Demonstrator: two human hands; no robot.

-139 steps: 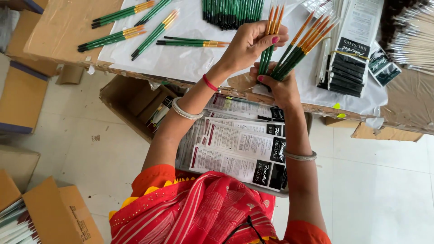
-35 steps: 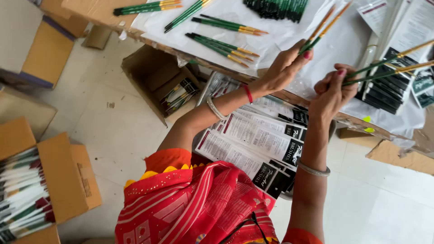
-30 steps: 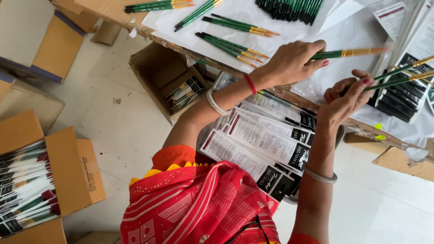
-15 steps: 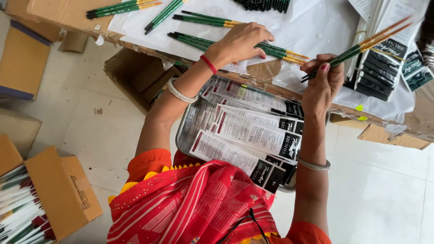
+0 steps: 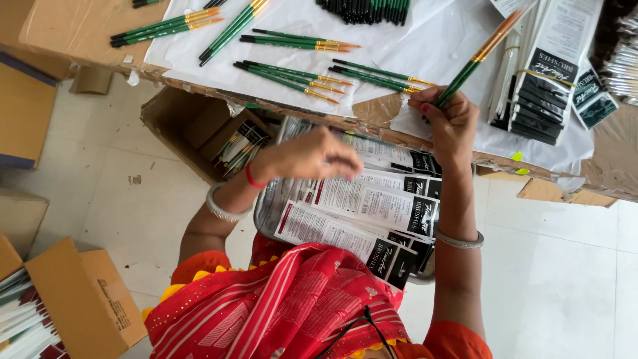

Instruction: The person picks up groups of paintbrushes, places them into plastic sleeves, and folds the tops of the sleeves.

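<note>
Brushes (image 5: 475, 56) with green handles and orange ferrule ends sit in the right hand (image 5: 448, 119), fingers curled shut around their lower ends, at center-right of the frame over the table edge (image 5: 372, 110). Their long axis runs diagonally, from the fist up to the upper right, tips near the stack of black-and-white packets (image 5: 555, 73). Left hand (image 5: 309, 156) hovers at frame center, blurred, fingers loosely bent and together, holding nothing that I can make out; it is just above the printed sleeves (image 5: 372, 199) stacked in a metal tray (image 5: 266, 206) on the lap. So the held bundle lies up and to the right of the left hand, well apart, and the right hand is the nearer one, already on it. Loose pairs of green brushes (image 5: 296, 76) lie on white paper (image 5: 306, 20) in the upper middle, axes mostly near-horizontal, above the left hand. Open cardboard box (image 5: 199, 129) sits under the table, left of center; another box (image 5: 73, 299) of brushes is lower left.
</note>
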